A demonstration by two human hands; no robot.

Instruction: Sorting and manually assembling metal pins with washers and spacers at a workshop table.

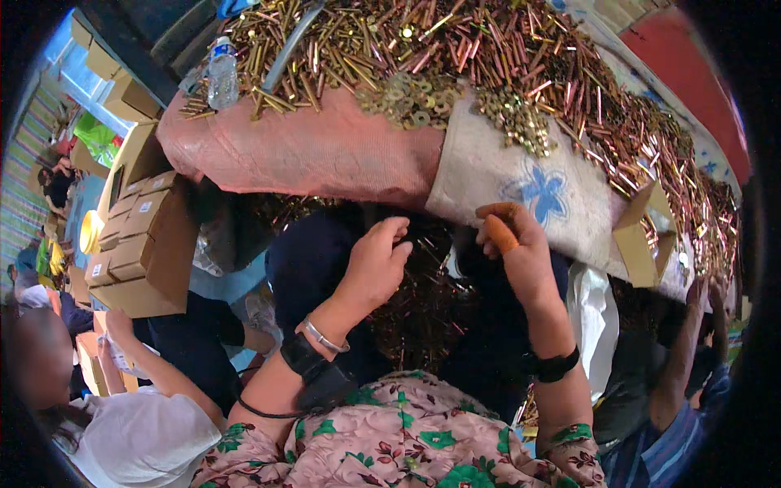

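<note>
My left hand (376, 264) hovers over my lap just short of the cloth-covered work surface, fingers curled in toward the thumb. My right hand (521, 244) is near the edge of a pale sack cloth (480, 163) with a blue flower print. Its fingers are bent inward too, and an orange finger cover (500, 233) sits on one of them. Whatever either hand may pinch is too small or hidden to make out. Beyond them lie heaps of brass-coloured washers (419, 102), small nuts (521, 122) and long metal bolts (480, 49).
A pink woven cloth (317, 150) covers the near left edge. A plastic bottle (222, 77) stands beside the bolts. Cardboard boxes (142, 236) are stacked at left; an open carton (644, 236) sits at right. Co-workers sit on both sides, one in a white shirt (146, 439).
</note>
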